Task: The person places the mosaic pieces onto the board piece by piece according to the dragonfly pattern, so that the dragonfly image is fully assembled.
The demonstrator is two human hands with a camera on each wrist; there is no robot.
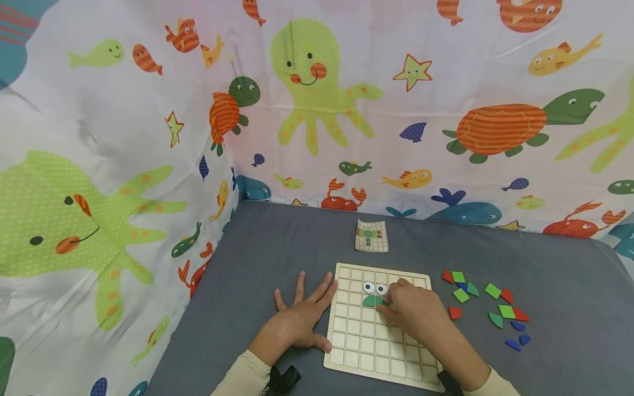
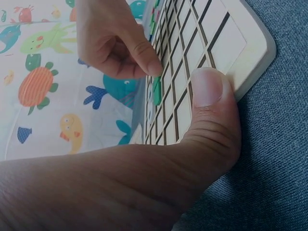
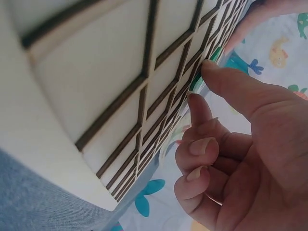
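Note:
A wooden grid board lies on the grey cloth. Two white eye pieces sit side by side in its upper cells, with green quarter-circle pieces just below. My right hand is over the upper right of the board. In the right wrist view its thumb and index finger pinch a green piece at the board's surface; the other fingers are curled. My left hand is spread at the board's left edge, its fingertips by the rim and its thumb resting on the near corner.
A small pattern card lies behind the board. Loose red, light green, dark green and blue pieces are scattered to the right, among them a light green square and a red piece. A sea-animal curtain hangs behind.

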